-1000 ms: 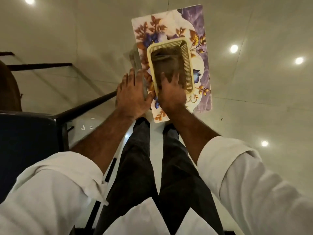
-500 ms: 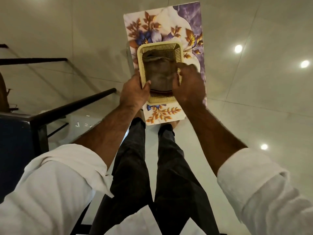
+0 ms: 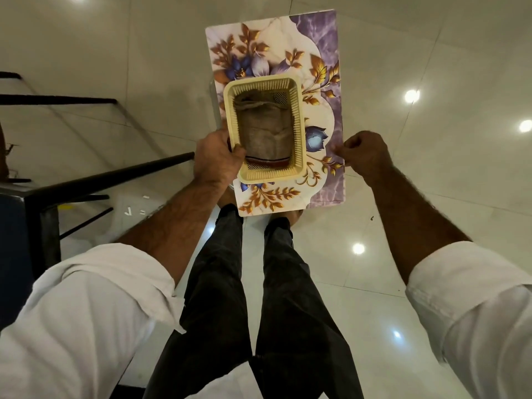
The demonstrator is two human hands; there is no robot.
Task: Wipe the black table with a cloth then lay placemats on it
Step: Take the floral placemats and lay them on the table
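A floral placemat (image 3: 325,67) with gold leaves and a purple edge is held flat above the floor in front of my legs. A cream plastic basket (image 3: 298,131) sits on it, and a folded grey-brown cloth (image 3: 263,133) lies inside the basket. My left hand (image 3: 216,159) grips the basket's near left corner, thumb over the rim. My right hand (image 3: 365,154) pinches the placemat's right edge with curled fingers. The black table (image 3: 95,182) shows only as a dark frame and edge at the left.
Glossy pale floor tiles (image 3: 417,182) spread all around and reflect ceiling lights. A dark blue surface (image 3: 11,254) stands at the far left beside the table frame. Small white scraps (image 3: 135,210) lie on the floor under the frame.
My right hand left the basket and moved out to the placemat's right edge. My left hand now grips the basket's corner. Placemat and basket rose closer to the camera.
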